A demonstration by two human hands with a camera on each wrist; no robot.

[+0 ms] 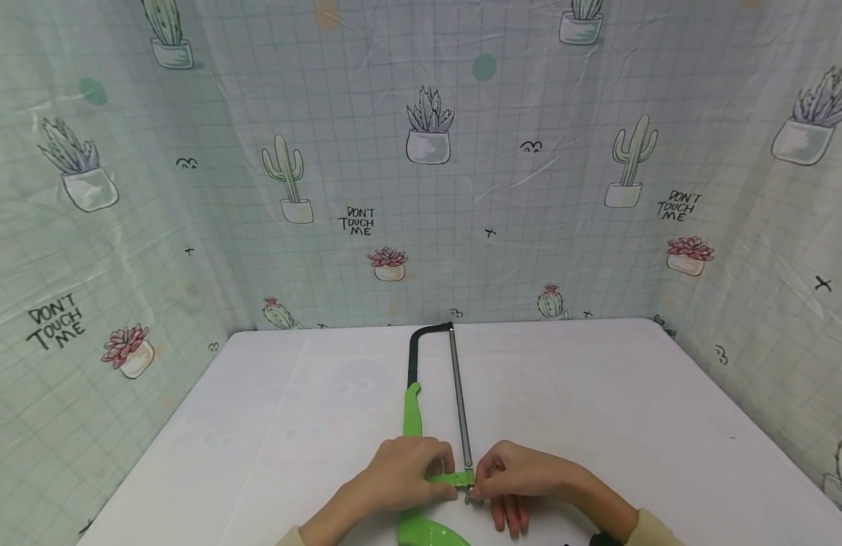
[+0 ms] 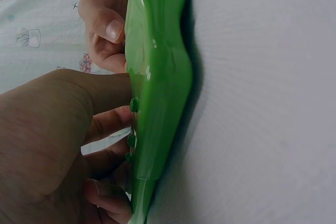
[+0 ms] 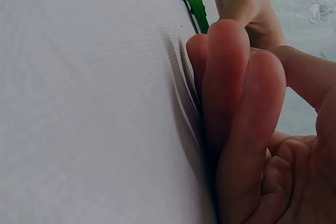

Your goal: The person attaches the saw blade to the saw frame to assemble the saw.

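A hacksaw [image 1: 412, 413] with a green frame and black front bow lies on the white table, its bow pointing away from me. Its grey blade [image 1: 460, 394] runs along the right side to a short green arm. My left hand [image 1: 410, 474] reaches across the green frame [image 2: 157, 77] and grips that short arm between thumb and fingers. From the right, my right hand [image 1: 519, 474] pinches the small metal tension nut [image 1: 468, 497] at the blade's near end. In the right wrist view, the curled fingers [image 3: 226, 77] of that hand hide the nut.
The white table [image 1: 312, 425] meets a cactus-print cloth [image 1: 489, 189] at its back and sides. The hacksaw's green handle [image 1: 428, 533] extends past the near edge of the head view. A dark object [image 1: 604, 539] shows by the right wrist.
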